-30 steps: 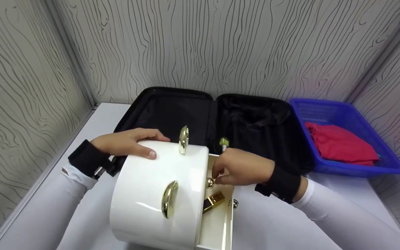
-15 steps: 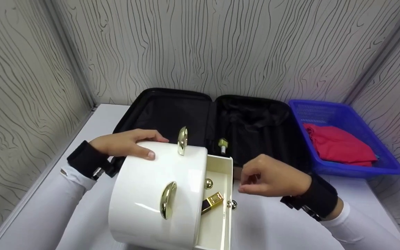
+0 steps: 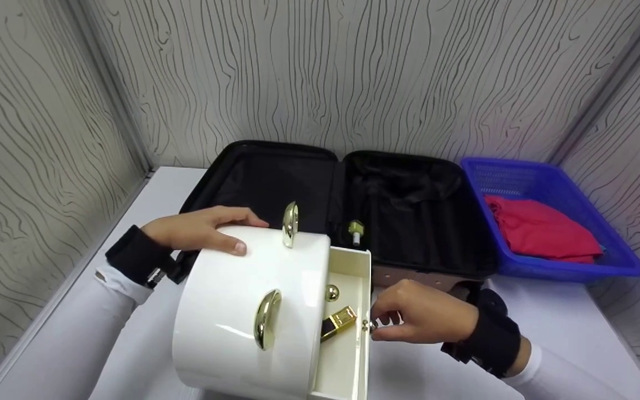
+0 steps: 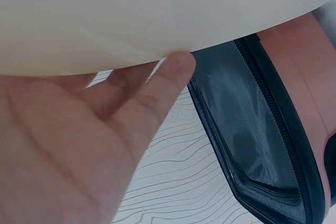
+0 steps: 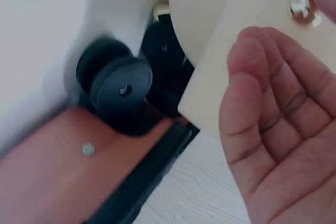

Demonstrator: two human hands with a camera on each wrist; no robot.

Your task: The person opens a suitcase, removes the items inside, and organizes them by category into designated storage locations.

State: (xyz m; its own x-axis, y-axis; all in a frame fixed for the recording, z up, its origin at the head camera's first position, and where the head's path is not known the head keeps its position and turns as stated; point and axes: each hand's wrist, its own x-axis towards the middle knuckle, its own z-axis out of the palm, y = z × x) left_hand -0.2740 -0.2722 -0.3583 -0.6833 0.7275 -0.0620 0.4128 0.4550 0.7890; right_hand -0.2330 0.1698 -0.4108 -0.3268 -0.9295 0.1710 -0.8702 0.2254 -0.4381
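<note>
A white rounded box (image 3: 231, 311) with gold handles stands in front of me, its drawer (image 3: 339, 378) pulled out to the right. My left hand (image 3: 200, 228) rests on the box's far left edge, thumb on top and fingers over the side; its thumb shows at the box's edge in the left wrist view. My right hand (image 3: 425, 314) is at the drawer's round metal knob (image 3: 373, 325), thumb and forefinger about it. In the right wrist view the thumb touches the knob (image 5: 303, 8), the other fingers curled. Inside the drawer lie a black-and-gold lipstick (image 3: 339, 322) and a gold ball (image 3: 331, 293).
Behind the box a black-lined suitcase (image 3: 409, 222) lies open, with a small yellow-green item with a white end (image 3: 356, 232) inside. To the right stands a blue basket (image 3: 575, 270) holding red cloth (image 3: 542, 230). Patterned walls (image 3: 298, 83) enclose the table.
My right hand has come out of the drawer, moved right, then back and down to the drawer knob. My left hand stays on the box.
</note>
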